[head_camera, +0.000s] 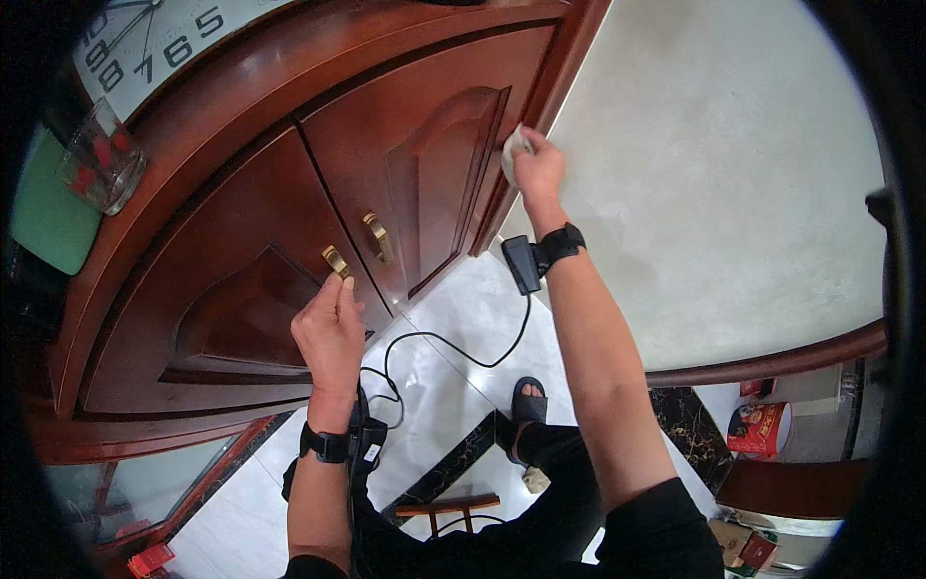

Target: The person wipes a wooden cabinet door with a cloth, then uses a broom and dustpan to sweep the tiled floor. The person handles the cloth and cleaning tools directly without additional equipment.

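Note:
My left hand (331,322) pinches the lower end of a brass pull handle (334,260) on the left door of a reddish-brown wooden cabinet (239,210). A second brass handle (377,235) sits on the right door (441,145), just across the gap. At that door's far right edge, my right hand (542,168) holds a pale, folded cloth (515,155) against the wood beside the frame. Part of the cloth is hidden behind my fingers. Both doors appear closed.
On the cabinet top stand a clear glass tumbler (108,163), a green object (54,206) and a large clock (173,43). A black cable (463,354) hangs between my wrist straps. A wooden stool (448,504) is by my legs; a red tub (758,428) lies right.

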Demonstrator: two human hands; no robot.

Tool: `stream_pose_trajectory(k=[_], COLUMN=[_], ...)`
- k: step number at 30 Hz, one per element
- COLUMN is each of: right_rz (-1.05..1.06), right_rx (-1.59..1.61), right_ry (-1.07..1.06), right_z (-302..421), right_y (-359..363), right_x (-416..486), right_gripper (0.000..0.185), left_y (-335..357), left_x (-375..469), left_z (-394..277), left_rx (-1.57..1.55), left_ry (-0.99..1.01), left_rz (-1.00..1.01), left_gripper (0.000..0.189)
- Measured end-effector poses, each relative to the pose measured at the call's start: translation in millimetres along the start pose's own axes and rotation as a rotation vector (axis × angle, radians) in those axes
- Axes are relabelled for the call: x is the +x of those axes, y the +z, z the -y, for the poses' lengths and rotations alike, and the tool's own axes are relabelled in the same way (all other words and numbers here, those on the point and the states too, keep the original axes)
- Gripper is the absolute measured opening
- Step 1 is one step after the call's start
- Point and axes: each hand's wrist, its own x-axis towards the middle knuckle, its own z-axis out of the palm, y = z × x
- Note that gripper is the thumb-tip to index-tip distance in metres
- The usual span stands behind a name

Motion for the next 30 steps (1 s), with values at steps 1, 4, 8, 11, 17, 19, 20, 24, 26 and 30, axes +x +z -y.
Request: stream_pose_trajectory(k=[1, 4, 8, 11, 17, 19, 20, 24, 26, 30], right_rz=[0.025, 0.119, 0.097, 0.036, -0.069, -0.023, -0.021, -0.008, 0.035, 0.055], right_rx=[0.109, 0.41, 0.594, 0.63, 0.385, 0.462, 0.425, 0.196, 0.207, 0.156], right_ry=[0.029, 0.197, -0.026, -0.235, -0.246, -0.513, -0.651, -0.856, -0.836, -0.989], right_z=[-4.6, 7.9, 71.7, 124.6, 189.2, 206.7, 214.9, 242.4, 253.5, 278.5], right_y=[-5.9, -27.3, -60.8, -69.3, -36.0, -34.6, -34.2, -35.7, -38.3, -42.1], right_x=[2.6, 10.0, -10.0, -48.8, -104.2, -129.4, -141.4, -167.8, -170.5, -189.6], right_gripper=[0.035, 0.036, 0.038, 0.037, 0.038, 0.037, 0.037, 0.037, 0.037, 0.036], left_y=[0.1, -0.7, 1.2, -0.1, -5.8, -8.1, -9.9, -17.1, -22.3, -33.2], left_x=[-0.1, 0.7, -0.1, -2.4, -2.5, -2.5, -4.1, -17.6, -24.9, -27.6], left_z=[0.6, 4.7, 9.6, 10.1, 3.8, 1.8, 1.1, 4.3, 6.8, 7.9], left_rx=[-0.004, 0.097, 0.233, 0.163, 0.14, 0.172, 0.174, 0.2, 0.214, 0.125], left_ry=[-0.016, 0.079, 0.114, 0.148, 0.112, 0.088, 0.068, 0.038, 0.052, 0.105], left_rz=[0.009, -0.024, 0.043, -0.011, -0.044, 0.01, 0.038, 0.145, 0.194, 0.243], left_gripper=[0.016, 0.018, 0.019, 0.012, 0.014, 0.016, 0.019, 0.035, 0.048, 0.066])
